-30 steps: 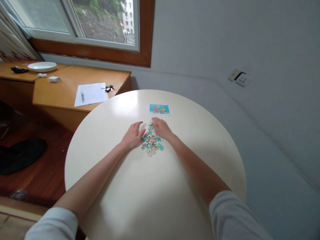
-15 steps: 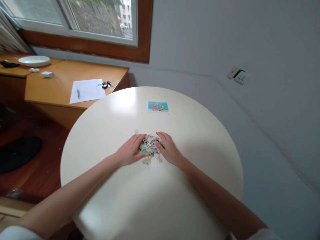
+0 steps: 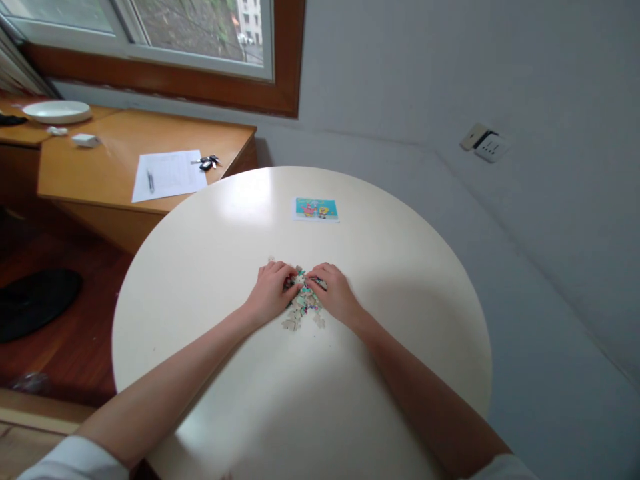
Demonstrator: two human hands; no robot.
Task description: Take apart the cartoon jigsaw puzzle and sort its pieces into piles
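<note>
Inspected left hand (image 3: 271,288) first: found fingers curled, with a narrow gap to the thumb, tips touching the left side of the pieces (image 3: 304,305). Inspected right hand (image 3: 336,293) likewise: found fingers bent inward, close to the thumb, tips at the right side of the pieces. Cannot confirm a grip on any single piece in either hand — too small and partly covered. Located the pieces in a loose heap on the table (image 3: 200,267), between both hands, with a few lying at the near edge and a stray piece (image 3: 271,258) just beyond the left hand. Noted the card (image 3: 316,209) lying beyond the heap, apart from both hands. Compared with half a second ago: found fingers more curled, thumb gaps narrower, fingertips closer together — card unmoved on the table.
</note>
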